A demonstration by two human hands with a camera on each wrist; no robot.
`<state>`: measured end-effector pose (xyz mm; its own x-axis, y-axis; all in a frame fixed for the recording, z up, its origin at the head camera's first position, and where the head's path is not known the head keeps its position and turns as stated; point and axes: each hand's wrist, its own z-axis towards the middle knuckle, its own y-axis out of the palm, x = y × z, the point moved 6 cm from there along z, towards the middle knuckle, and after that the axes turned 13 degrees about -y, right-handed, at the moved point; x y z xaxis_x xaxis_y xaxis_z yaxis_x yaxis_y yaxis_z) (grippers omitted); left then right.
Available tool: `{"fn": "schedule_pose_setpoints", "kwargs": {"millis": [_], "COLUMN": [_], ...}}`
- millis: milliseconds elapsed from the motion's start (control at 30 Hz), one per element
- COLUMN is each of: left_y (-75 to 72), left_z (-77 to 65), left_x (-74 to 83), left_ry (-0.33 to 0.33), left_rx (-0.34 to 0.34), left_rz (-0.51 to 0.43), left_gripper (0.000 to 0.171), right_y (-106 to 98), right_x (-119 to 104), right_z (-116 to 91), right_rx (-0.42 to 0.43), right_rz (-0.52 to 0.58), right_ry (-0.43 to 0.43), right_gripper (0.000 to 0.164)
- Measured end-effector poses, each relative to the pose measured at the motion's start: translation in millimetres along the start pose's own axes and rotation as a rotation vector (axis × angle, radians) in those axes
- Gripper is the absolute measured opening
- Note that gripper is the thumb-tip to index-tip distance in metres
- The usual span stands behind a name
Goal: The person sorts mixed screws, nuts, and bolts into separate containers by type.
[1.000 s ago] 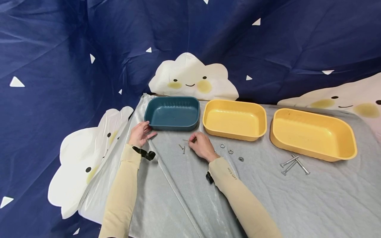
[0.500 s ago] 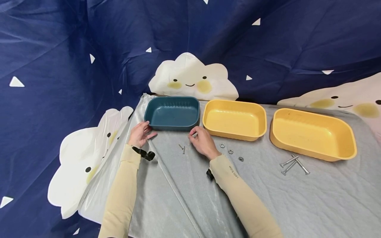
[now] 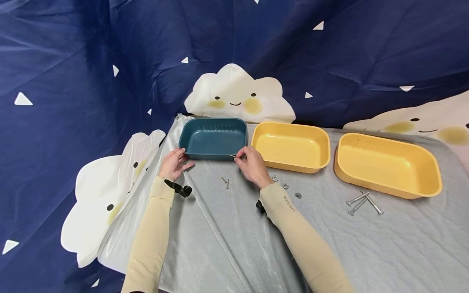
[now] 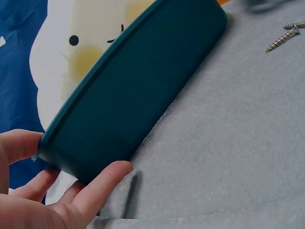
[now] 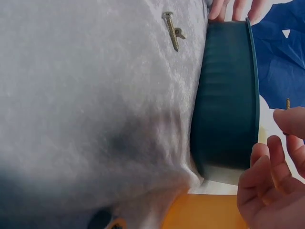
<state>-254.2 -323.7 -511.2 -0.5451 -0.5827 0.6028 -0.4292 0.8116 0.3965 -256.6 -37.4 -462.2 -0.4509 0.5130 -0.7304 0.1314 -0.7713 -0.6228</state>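
Lettering (image 3: 289, 203) "Lets slim" on right sleeve (image 3: 305, 238); right hand (image 3: 253, 167) pinches screw (image 5: 288, 103); spread left hand (image 3: 173, 163) touches teal bin (image 3: 210, 157).

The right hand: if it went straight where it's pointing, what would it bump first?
Probably the blue tub: in the head view, the screw pinched in the right hand overlaps its near rim. Height is hard to judge, so the hand might pass over.

Along the back of the surface (image 3: 403, 244), a left tray (image 3: 214, 140), middle tray (image 3: 289, 146) and right tray (image 3: 386, 162) stand side by side. Two screws (image 3: 227, 184) lie before the first, nuts (image 3: 298, 195) before the second, crossed bolts (image 3: 372, 202) before the third.
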Motion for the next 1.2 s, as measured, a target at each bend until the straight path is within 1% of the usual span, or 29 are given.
{"fn": "schedule_pose_setpoints", "kwargs": {"millis": [100, 267, 333, 600, 767, 967, 1067, 1200], "left_y": [0.4, 1.1, 0.7, -0.1, 0.9, 1.1, -0.1, -1.4], "left_z": [-0.5, -1.0, -0.4, 1.6, 1.4, 1.6, 2.8, 3.8], "left_x": [0.6, 0.6, 0.5, 0.0, -0.5, -1.1, -1.0, -0.2], "left_ry": [-0.001, 0.000, 0.001, -0.007, 0.005, 0.005, 0.007, 0.015], "left_rx": [-0.001, -0.001, 0.001, 0.011, 0.009, 0.018, 0.021, 0.018], "left_rz": [-0.002, 0.017, 0.023, 0.008, 0.004, 0.014, 0.017, 0.007], "left_gripper": [0.020, 0.036, 0.040, 0.035, 0.033, 0.041, 0.037, 0.022], "right_y": [-1.0, -1.8, -2.5, -3.3, -3.4, -1.3, 0.1, 1.0], "right_x": [1.5, 3.4, 2.9, -1.2, -1.3, 2.4, 4.0, 4.4], "right_z": [2.7, 6.0, 7.4, 14.4, 18.0, 21.1, 22.6, 24.4], "right_rx": [0.007, 0.022, 0.027, 0.051, 0.057, 0.021, 0.016, 0.013], "right_rz": [0.000, -0.001, -0.001, -0.016, -0.017, 0.000, -0.003, -0.011], "right_ry": [0.007, 0.013, 0.014, 0.027, 0.043, 0.084, 0.096, 0.105], "right_gripper": [0.011, 0.010, 0.010, 0.009, 0.008, 0.009, 0.009, 0.009]}}
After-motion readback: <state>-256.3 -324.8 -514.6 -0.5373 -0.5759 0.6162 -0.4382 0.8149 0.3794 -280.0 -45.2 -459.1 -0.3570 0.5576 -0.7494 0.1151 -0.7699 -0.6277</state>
